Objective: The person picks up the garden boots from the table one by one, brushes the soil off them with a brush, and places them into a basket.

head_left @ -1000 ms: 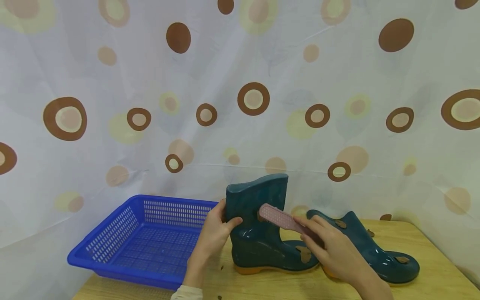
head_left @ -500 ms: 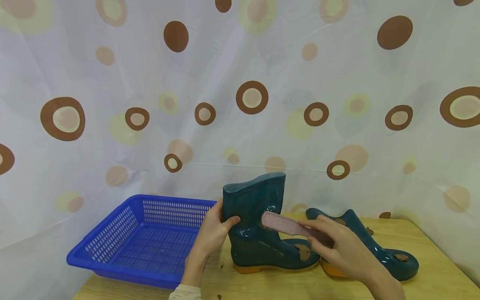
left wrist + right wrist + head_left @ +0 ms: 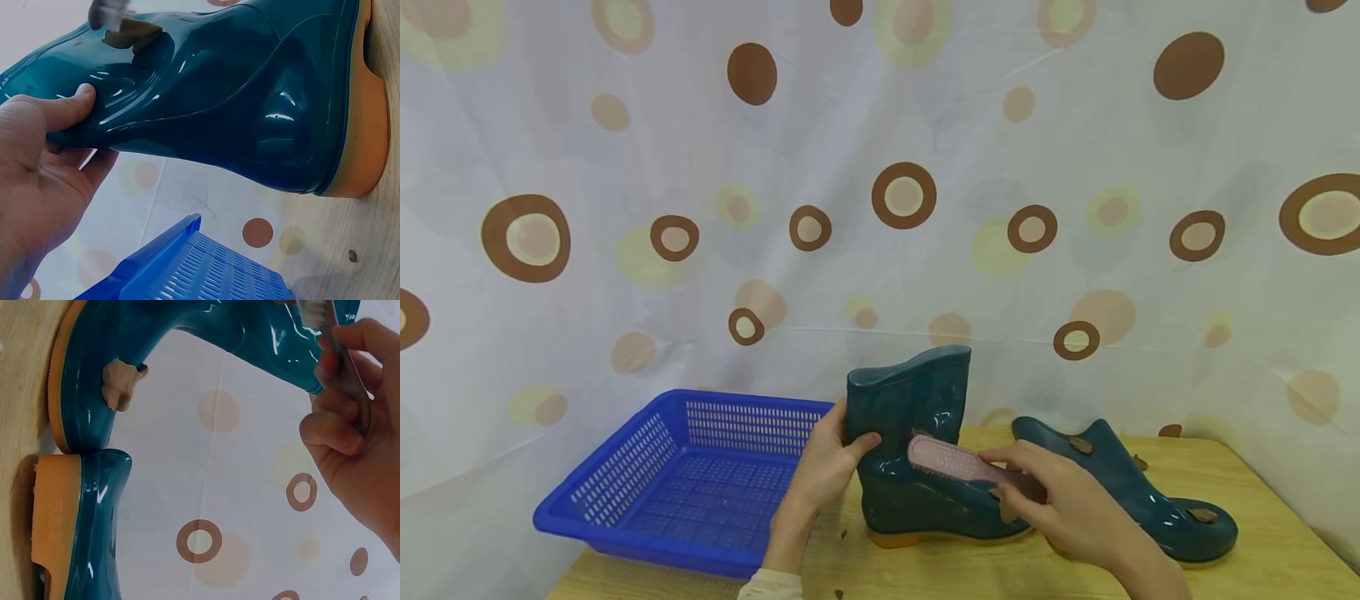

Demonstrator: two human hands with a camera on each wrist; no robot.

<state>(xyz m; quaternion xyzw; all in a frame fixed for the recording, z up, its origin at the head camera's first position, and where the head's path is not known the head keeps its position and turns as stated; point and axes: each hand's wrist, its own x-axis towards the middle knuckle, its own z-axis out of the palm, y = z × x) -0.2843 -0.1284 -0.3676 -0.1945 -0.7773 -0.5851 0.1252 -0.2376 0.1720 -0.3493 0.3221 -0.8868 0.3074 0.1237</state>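
Note:
A dark teal rain boot with an orange sole stands upright on the table. My left hand grips its shaft from behind, thumb on the near side. With my right hand I hold a pink bristle brush by its handle; its head lies over the boot's ankle, bristles toward the boot. A brown mud-like lump sticks to the shaft beside the brush in the left wrist view. Another brown lump is on the toe, partly behind my right hand in the head view.
A second teal boot with brown lumps stands at the right, its toe outward. At the left is a blue plastic basket. Small dark crumbs dot the wooden table. A patterned curtain hangs close behind.
The brush in my right hand moves down and right across the shaft, then back left and slightly lower. The lump on the shaft shows above it again. My left hand keeps its grip.

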